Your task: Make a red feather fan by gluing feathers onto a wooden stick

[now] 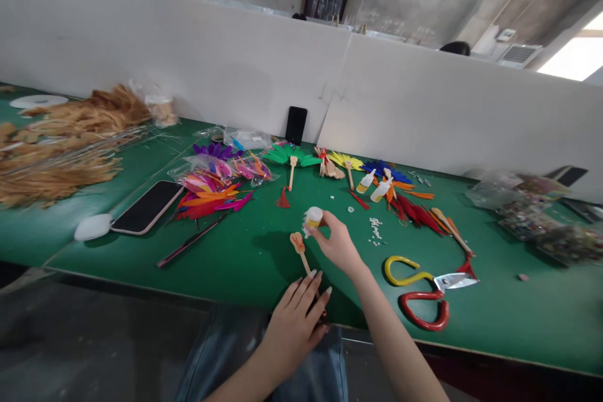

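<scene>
My left hand [296,311] lies over the lower end of a small wooden fan handle [301,251], holding it down near the table's front edge. The handle's wide rounded head points away from me and bears orange-red marks or strands. In my right hand [336,242] is a small white glue bottle [313,217] with a yellow label, tipped with its nozzle down, just above the handle's head. I cannot tell whether glue is coming out. White beads [375,230] lie scattered to the right of this hand.
Large scissors [438,282] lie open at right. Finished feather fans, a green one [292,160] among them, and two glue bottles [365,181] stand behind. Bagged feathers [211,185], a phone [148,207] and tweezers [191,240] lie left. A white partition [235,63] borders the green table [226,276].
</scene>
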### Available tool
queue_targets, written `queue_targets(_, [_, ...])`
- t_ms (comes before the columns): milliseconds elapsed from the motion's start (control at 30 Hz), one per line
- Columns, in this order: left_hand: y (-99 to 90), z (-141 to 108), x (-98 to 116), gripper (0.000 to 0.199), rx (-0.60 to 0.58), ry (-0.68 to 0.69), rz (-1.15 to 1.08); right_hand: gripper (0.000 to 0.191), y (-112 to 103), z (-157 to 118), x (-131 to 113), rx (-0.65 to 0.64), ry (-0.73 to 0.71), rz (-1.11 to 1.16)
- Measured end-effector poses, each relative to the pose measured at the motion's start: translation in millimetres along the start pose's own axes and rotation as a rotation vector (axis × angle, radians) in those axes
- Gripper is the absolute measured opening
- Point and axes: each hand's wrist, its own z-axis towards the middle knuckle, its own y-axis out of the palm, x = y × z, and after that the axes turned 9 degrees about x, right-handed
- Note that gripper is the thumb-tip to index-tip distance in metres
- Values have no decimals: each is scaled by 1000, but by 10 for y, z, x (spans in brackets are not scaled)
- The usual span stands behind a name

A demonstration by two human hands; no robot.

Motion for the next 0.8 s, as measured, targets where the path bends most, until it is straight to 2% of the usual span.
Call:
queue_targets(67, [-5, 10, 3, 46, -6, 0, 1, 25, 10, -12, 31, 33, 7, 49])
queue_targets(167, [-11, 20, 6, 46, -3, -7, 10, 26, 48, -35, 59, -4, 6, 112])
queue_targets(333, [-19, 14, 0, 46, -1, 7, 10, 22, 15, -42, 47, -24, 18, 27])
queue_targets(467, [-21, 13, 1, 47, -9, 3, 5, 25, 22, -12, 39, 10, 13, 79])
queue_targets(633, [-6, 5, -3, 47, -21, 8, -1, 22, -2, 0, 5, -39, 1, 10])
queue_targets(800, [6, -7, -6, 48, -31, 2, -9, 26, -30, -6, -5, 6, 20, 53])
